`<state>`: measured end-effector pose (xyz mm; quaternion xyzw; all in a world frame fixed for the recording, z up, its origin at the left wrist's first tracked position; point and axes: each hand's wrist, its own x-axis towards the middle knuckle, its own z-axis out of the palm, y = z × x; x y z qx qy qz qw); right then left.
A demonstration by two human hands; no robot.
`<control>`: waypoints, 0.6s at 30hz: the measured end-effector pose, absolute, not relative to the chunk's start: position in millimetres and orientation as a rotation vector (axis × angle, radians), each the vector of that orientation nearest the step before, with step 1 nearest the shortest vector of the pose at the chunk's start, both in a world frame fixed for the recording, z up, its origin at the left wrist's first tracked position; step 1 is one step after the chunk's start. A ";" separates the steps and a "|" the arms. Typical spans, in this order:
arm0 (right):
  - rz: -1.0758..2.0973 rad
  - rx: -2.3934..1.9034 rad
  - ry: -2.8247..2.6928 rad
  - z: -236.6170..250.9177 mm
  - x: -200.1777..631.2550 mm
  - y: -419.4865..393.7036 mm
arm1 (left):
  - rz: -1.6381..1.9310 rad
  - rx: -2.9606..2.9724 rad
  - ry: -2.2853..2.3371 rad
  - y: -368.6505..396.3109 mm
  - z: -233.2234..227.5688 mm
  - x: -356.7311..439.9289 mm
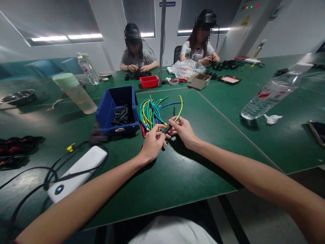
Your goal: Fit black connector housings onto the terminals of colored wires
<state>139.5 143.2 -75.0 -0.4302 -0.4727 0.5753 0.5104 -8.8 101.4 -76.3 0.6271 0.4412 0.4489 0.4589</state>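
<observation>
Between my two hands is a short black sleeve. My left hand pinches its near end. With closed fingers, my right hand grips a yellow wire where it meets the sleeve's far end; the wire's free end curves upward. Just beyond my fingers lies a loose bundle of green, yellow and blue wires, some with metal or red ends. To the left of the bundle stands a blue bin, with several black sleeves inside it.
A white power bank with a black cable lies by my left forearm. A green-lidded bottle and a water bottle stand on either side. Across the green table, two people work near a red tray and a metal pole.
</observation>
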 end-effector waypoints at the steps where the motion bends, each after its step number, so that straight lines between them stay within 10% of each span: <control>1: 1.386 -1.035 -1.138 -75.1 139.6 143.3 | 1.107 1.547 1.088 101.2 -75.9 -8.8; 18: 1.323 -1.012 -1.110 -80.8 139.5 147.9 | 1.054 1.625 1.129 102.7 -80.3 -5.9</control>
